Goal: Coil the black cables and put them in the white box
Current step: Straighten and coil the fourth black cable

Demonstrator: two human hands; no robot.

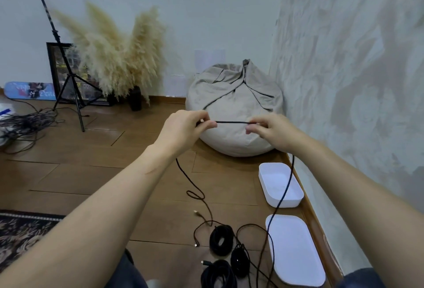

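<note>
Head view: left hand [183, 127] and right hand [273, 131] pinch one cable [231, 122], taut between them.
Held at the fingertips, out in front of a beanbag [234, 94]. Slack drops from each hand to the floor. The right strand crosses the open box [263, 179] and the lid [296, 251], possibly without touching them. Three coils [221, 240] lie just left of the lid.

Both hands [183, 127] [273, 130] pinch a taut black cable [231, 122].

Both arms outstretched, left grip [183, 127] and right grip [270, 130] pinching, level, apart
</note>
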